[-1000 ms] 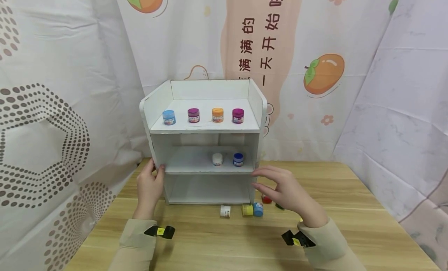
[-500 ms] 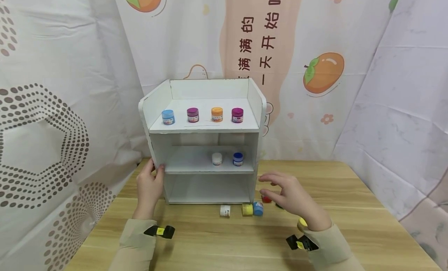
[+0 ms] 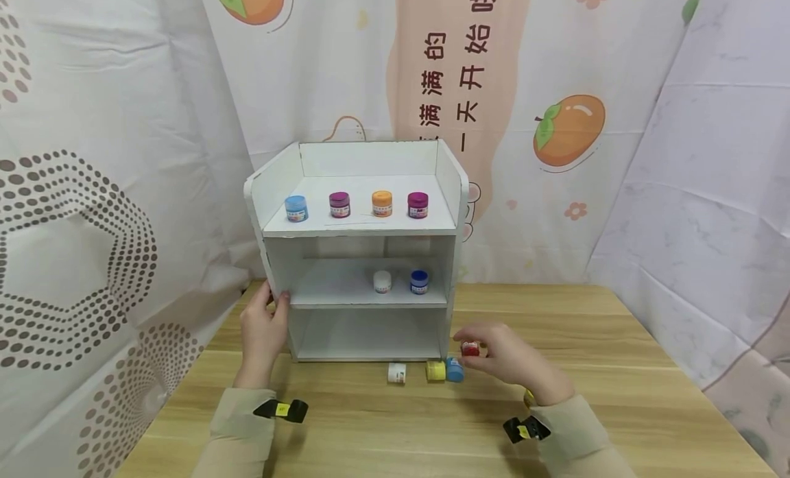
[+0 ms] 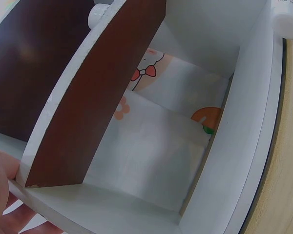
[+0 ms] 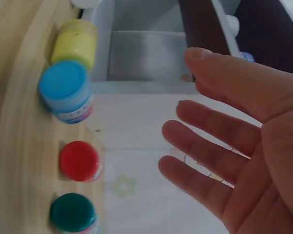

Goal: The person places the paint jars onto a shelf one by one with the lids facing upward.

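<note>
A small white shelf unit (image 3: 370, 335) stands on the table, and my left hand (image 3: 262, 327) grips its left side panel at the middle board, thumb in front. My right hand (image 3: 509, 360) reaches low beside the unit's right side with fingers apart. Between its thumb and fingers, in the head view, shows a red-lidded paint jar (image 3: 470, 349). The right wrist view has the red lid (image 5: 79, 161) apart from the fingertips. Near it are a light-blue jar (image 3: 454, 370) and a yellow jar (image 3: 435, 371). A green-lidded jar (image 5: 73, 212) is hidden by the hand in the head view.
On the top board are light-blue (image 3: 296, 208), purple (image 3: 339, 205), orange (image 3: 382, 204) and magenta (image 3: 417, 205) jars. White (image 3: 382, 282) and dark-blue (image 3: 419, 282) jars stand on the middle board. A white jar (image 3: 397, 374) lies before the unit; something yellow (image 3: 529, 398) shows by my right wrist.
My right hand has moved from the unit's right edge outward to the right and then down to the red-lidded jar. The left hand stays on the side panel.
</note>
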Motion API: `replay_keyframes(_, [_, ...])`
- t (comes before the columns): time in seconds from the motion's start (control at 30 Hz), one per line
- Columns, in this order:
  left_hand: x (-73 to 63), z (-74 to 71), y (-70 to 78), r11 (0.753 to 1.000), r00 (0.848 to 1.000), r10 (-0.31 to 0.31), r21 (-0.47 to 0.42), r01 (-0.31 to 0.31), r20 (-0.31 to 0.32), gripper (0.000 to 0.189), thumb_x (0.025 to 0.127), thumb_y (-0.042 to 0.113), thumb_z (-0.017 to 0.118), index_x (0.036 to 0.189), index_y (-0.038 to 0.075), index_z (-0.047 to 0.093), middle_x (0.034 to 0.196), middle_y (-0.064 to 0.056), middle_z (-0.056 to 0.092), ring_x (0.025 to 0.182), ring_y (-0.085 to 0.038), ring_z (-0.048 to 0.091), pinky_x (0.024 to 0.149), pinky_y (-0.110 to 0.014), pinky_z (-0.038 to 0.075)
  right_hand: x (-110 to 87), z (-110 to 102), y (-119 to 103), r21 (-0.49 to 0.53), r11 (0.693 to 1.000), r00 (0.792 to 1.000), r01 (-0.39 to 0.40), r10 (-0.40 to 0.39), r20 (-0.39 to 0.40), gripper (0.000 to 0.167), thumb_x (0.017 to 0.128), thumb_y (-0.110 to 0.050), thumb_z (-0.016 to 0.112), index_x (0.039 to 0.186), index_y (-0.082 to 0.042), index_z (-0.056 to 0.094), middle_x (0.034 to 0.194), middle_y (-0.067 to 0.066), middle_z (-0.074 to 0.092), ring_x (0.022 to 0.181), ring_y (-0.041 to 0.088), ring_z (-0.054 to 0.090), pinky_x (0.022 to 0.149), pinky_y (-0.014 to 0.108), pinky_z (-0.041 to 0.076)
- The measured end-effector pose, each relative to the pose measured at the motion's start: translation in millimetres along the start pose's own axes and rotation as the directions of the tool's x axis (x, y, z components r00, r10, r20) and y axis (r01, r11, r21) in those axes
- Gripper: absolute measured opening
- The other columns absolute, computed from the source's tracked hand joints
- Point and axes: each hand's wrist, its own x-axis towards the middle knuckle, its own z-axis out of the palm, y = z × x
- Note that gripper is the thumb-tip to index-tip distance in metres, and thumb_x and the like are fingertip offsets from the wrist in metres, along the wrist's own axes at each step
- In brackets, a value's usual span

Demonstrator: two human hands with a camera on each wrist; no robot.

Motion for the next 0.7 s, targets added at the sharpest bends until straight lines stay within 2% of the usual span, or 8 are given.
replay_keyframes(0.17, [0.2, 0.8, -1.7, 1.0, 1.0, -0.009, 0.008, 0.009, -0.006, 0.035, 0.101, 0.008, 0.063, 0.135, -0.002, 0.061, 0.126, -0.025, 0.066, 0.112, -0.044, 0.065, 0.079, -0.058, 0.06, -2.4, 6.2, 6.4, 0.008, 0.998, 0.997, -0.059, 0.059, 0.045, 0.025, 0.089, -0.007, 0.078, 0.114, -0.007, 0.073, 0.102, -0.001, 0.072, 0.085, 0.013, 0.067, 0.072, 0.032, 0.061])
replay_keyframes(0.3, [-0.1, 0.5, -2.2, 1.0, 1.0, -0.001, 0.012, 0.001, -0.008, 0.034, 0.101, 0.008, 0.063, 0.134, -0.002, 0.062, 0.125, -0.025, 0.066, 0.112, -0.045, 0.065, 0.078, -0.058, 0.06, -2.6, 13.1, 11.5, 0.03, 0.993, 0.99, -0.111, 0.108, 0.092, 0.027, 0.09, -0.006, 0.076, 0.116, -0.002, 0.073, 0.105, 0.005, 0.073, 0.091, 0.025, 0.069, 0.079, 0.041, 0.061])
replay_keyframes(0.43, [0.0, 0.4, -1.9, 1.0, 1.0, 0.007, 0.01, -0.007, -0.008, 0.035, 0.101, 0.007, 0.063, 0.134, -0.002, 0.062, 0.125, -0.026, 0.066, 0.111, -0.045, 0.065, 0.077, -0.059, 0.059, -2.6, 19.1, 15.5, 0.037, 0.991, 0.984, -0.126, 0.12, 0.129, 0.028, 0.089, -0.005, 0.076, 0.116, 0.001, 0.072, 0.108, 0.011, 0.072, 0.095, 0.031, 0.068, 0.082, 0.045, 0.06])
replay_keyframes(0.6, [-0.1, 0.4, -1.1, 1.0, 1.0, 0.002, 0.01, -0.002, -0.006, 0.035, 0.101, 0.007, 0.062, 0.135, -0.002, 0.062, 0.126, -0.026, 0.066, 0.111, -0.046, 0.065, 0.077, -0.059, 0.059, -3.1, 25.4, 16.6, 0.041, 0.988, 0.976, -0.152, 0.143, 0.163, 0.026, 0.089, -0.005, 0.076, 0.115, -0.002, 0.071, 0.112, 0.009, 0.071, 0.104, 0.034, 0.068, 0.089, 0.049, 0.058])
replay_keyframes(0.7, [-0.1, 0.3, -0.8, 1.0, 1.0, 0.001, 0.008, -0.001, -0.005, 0.035, 0.101, 0.007, 0.062, 0.135, -0.003, 0.061, 0.126, -0.026, 0.065, 0.111, -0.046, 0.065, 0.077, -0.059, 0.059, -2.8, 28.9, 16.3, 0.036, 0.989, 0.975, -0.146, 0.138, 0.172, 0.022, 0.09, -0.005, 0.076, 0.111, -0.007, 0.072, 0.111, 0.003, 0.071, 0.105, 0.031, 0.068, 0.09, 0.049, 0.057])
